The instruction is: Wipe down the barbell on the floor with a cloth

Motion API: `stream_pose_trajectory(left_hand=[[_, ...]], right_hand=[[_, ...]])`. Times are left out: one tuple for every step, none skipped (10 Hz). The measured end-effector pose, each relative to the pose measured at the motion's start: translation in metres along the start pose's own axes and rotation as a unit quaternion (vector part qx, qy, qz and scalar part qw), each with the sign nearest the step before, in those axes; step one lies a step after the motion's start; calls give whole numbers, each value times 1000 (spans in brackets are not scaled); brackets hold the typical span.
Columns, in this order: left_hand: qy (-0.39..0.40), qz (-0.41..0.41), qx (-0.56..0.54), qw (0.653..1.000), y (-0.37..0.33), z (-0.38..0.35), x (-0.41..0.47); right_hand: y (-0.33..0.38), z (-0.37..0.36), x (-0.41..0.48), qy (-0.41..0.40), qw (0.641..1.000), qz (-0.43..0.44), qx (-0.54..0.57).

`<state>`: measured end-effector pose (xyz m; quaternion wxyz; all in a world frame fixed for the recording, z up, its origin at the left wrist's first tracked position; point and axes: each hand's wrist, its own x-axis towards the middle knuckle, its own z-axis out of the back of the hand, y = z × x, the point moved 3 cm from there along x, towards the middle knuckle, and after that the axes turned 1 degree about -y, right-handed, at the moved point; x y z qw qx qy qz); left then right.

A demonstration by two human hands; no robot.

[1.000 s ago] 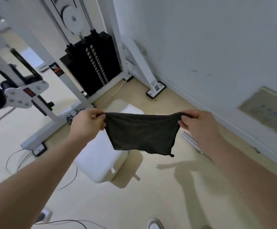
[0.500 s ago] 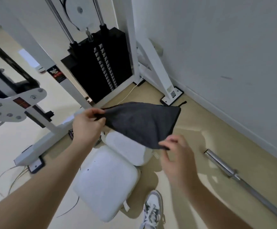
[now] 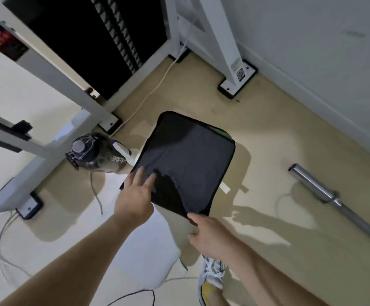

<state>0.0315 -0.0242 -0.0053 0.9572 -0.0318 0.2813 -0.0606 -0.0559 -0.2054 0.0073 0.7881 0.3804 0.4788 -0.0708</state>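
Note:
A dark grey cloth [image 3: 188, 160] lies spread flat over the far part of a white padded seat [image 3: 148, 257]. My left hand [image 3: 135, 195] rests on the cloth's near left corner with its fingers straight. My right hand [image 3: 208, 235] pinches the cloth's near right corner between thumb and fingers. The steel barbell [image 3: 325, 195] lies on the floor at the right, running from its thick sleeve end toward the lower right edge. Both hands are well left of the barbell.
A white cable machine frame [image 3: 86, 100] with a black weight stack [image 3: 104, 36] stands at the back left. A dark sports bottle [image 3: 93, 155] lies beside the seat. Cables [image 3: 5, 230] trail on the floor at left. My shoe [image 3: 212, 274] is near the bottom. A wall runs along the right.
The cloth was held stretched in the air between both hands; it now lies flat on the seat. My left hand has opened onto it and my head has moved lower and closer.

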Motion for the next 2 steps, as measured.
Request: stream_pose_trajectory(left_hand=[[185, -32, 103, 977, -4, -22, -6], [207, 14, 36, 977, 7, -22, -18]], right_hand=[[3, 10, -5, -26, 999, -26, 0], [6, 24, -21, -98, 992, -61, 50]])
